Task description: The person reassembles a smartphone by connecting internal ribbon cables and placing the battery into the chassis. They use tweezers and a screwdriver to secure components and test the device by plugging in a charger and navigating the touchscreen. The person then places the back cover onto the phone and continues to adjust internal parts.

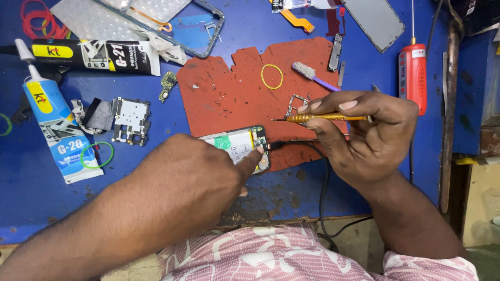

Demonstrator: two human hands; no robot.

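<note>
Now my left hand presses a fingertip on the opened white-backed phone lying on the red mat; right hand pinches a thin yellow screwdriver, mid-disassembly; screw seating needs steadiness.

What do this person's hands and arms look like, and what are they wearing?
Both hands are bare: no gloves, rings or watch show on the left hand or the right hand. The nails are short and pale. Both forearms are uncovered. A short sleeve of a pink shirt with a white leaf-like pattern shows at the right arm; the left arm's sleeve is out of view.
</note>
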